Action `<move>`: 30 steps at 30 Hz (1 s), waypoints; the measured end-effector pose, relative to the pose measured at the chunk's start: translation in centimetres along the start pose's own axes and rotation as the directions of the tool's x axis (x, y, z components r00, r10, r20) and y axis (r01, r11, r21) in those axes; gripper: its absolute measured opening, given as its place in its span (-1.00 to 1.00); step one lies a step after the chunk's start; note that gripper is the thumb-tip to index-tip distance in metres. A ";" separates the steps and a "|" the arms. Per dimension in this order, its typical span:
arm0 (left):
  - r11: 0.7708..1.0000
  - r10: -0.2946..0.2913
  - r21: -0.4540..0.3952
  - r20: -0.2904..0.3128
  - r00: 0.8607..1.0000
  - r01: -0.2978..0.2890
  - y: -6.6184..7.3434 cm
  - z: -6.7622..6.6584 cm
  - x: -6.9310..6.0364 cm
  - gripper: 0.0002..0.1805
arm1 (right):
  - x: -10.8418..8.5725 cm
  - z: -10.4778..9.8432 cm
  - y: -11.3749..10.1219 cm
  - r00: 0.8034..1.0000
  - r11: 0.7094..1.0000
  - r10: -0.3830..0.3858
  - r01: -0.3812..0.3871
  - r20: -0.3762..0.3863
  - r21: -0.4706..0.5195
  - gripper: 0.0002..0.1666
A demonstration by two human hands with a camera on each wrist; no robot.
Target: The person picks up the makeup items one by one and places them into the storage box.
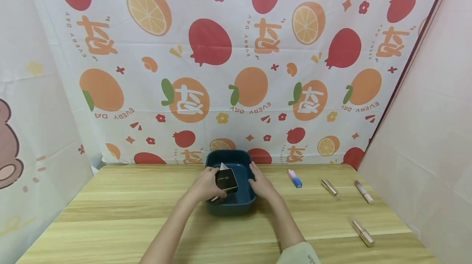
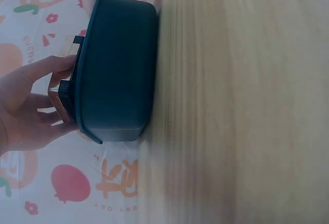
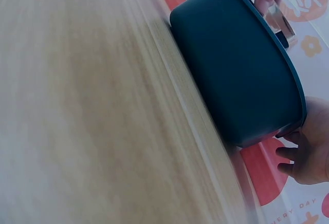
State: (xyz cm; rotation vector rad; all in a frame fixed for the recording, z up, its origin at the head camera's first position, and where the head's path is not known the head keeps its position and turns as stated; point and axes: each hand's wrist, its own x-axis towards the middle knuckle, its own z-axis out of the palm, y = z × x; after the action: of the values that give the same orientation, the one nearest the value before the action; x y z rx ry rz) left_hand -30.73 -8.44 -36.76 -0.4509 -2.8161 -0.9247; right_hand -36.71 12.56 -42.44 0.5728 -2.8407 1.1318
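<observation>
The left hand (image 1: 205, 185) has its fingers pinching a black case (image 1: 226, 179) at the mouth of a dark blue bin (image 1: 233, 210), toward its left side. The right hand (image 1: 262, 184) touches the bin's right rim, fingers spread. Off to the right on the counter (image 1: 121, 215) lie a pink-and-blue stick (image 1: 294, 178) and three slim tubes (image 1: 363, 233).

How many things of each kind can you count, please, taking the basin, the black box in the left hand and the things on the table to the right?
Basin: 1
Black box: 1
Pink-and-blue stick: 1
Slim tubes: 3
Total: 6, leaving out anything partly hidden inside the basin.
</observation>
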 end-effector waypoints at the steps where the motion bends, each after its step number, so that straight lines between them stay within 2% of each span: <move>1: 1.000 0.001 -0.002 0.005 1.000 -0.001 0.1 0.1 0.1 -0.15 | 0.0 0.0 0.0 1.000 1.000 -0.002 0.002 -0.001 0.001 -0.37; 5: 1.000 -0.011 0.004 0.027 1.000 0.011 0.2 0.6 0.8 -0.13 | 0.1 -0.2 -0.1 1.000 1.000 0.009 -0.009 -0.007 -0.002 -0.37; 8: 1.000 -0.009 0.026 0.020 1.000 0.008 0.0 0.9 1.4 -0.11 | 0.2 -0.2 0.0 1.000 1.000 0.007 -0.007 -0.010 -0.009 -0.37; 13: 0.996 0.030 0.089 -0.017 0.999 -0.028 -0.5 1.5 2.3 -0.09 | 0.4 -0.1 -0.1 1.000 1.000 -0.001 0.001 -0.017 -0.022 -0.38; 19: 0.986 0.051 0.157 -0.013 0.999 -0.049 -0.8 1.8 3.0 -0.09 | 0.3 0.0 -0.1 1.000 1.000 0.008 -0.008 -0.020 -0.024 -0.39; 23: 0.985 0.033 0.171 0.015 0.999 -0.036 -0.9 2.2 3.5 -0.08 | 0.2 -0.1 -0.1 0.999 0.999 0.035 -0.035 -0.014 -0.010 -0.39; 30: 0.984 -0.015 0.179 0.091 0.996 -0.002 -0.9 3.2 4.6 -0.10 | 0.3 0.2 0.1 1.000 1.000 0.018 -0.018 -0.008 -0.017 -0.40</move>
State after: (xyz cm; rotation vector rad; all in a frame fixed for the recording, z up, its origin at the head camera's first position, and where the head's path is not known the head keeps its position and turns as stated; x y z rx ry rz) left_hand -35.47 -6.15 -38.77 -0.4719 -2.9511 -0.6587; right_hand -36.97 12.38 -42.57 0.5423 -2.8517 1.1092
